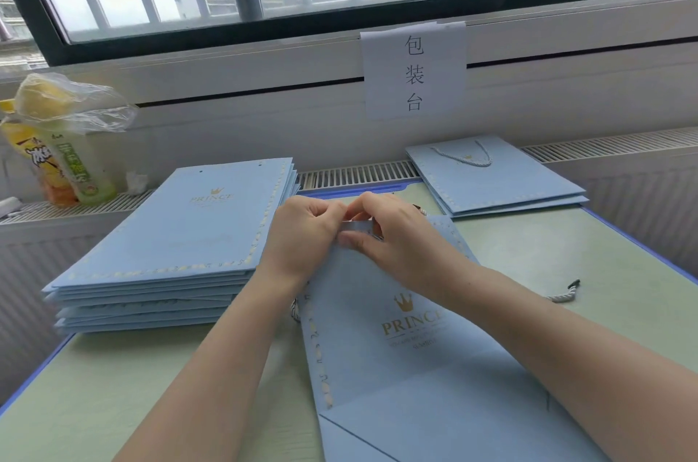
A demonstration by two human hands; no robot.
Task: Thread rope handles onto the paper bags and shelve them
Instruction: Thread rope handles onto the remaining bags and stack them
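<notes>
There, bag point(411, 355) top under both hands.

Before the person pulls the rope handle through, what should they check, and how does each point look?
1. Flat light-blue paper bag lies steady on the pale green table: ok.
2. Left hand and right hand both pinch the bag's top edge: ok.
3. Rope end actually in the punched hole: cannot tell, the fingers hide it.
4. Loose white twisted rope with its dark tip lies by the right forearm, within reach: ok.
5. Stack of unthreaded blue bags sits clear at left: ok.
6. Finished blue bags with a rope handle are piled at the far right, not yet shelved: not ok.
</notes>
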